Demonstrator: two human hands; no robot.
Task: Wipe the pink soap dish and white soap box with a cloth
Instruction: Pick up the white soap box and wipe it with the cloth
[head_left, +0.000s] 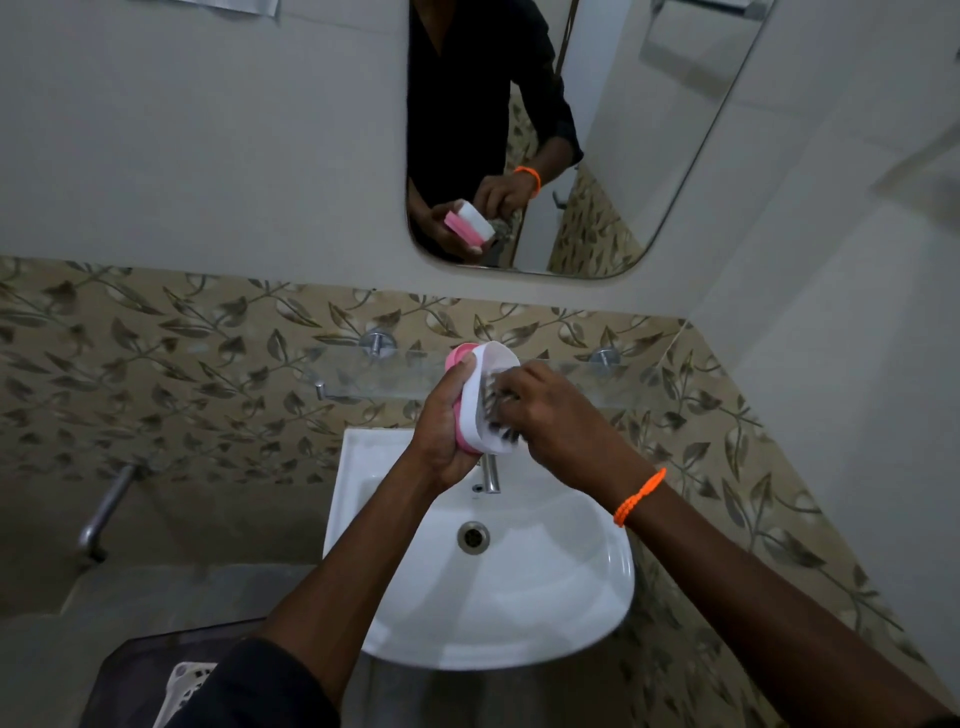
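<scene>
Above the basin, my left hand (441, 421) grips the white soap box (485, 400) with the pink soap dish (458, 358) stacked behind it, both held on edge. A pink rim shows at the top left and below the box. My right hand (550, 415) presses a dark patterned cloth (498, 410) into the open side of the white box; most of the cloth is hidden under my fingers. The mirror repeats the two hands and the pink and white pieces.
A white washbasin (545, 597) with a chrome tap (491, 473) sits under my hands. A glass shelf (374, 374) runs along the leaf-patterned tiles behind them. A mirror (649, 130) hangs above. A metal pipe (104, 512) is at the left, a dark bin (156, 680) below.
</scene>
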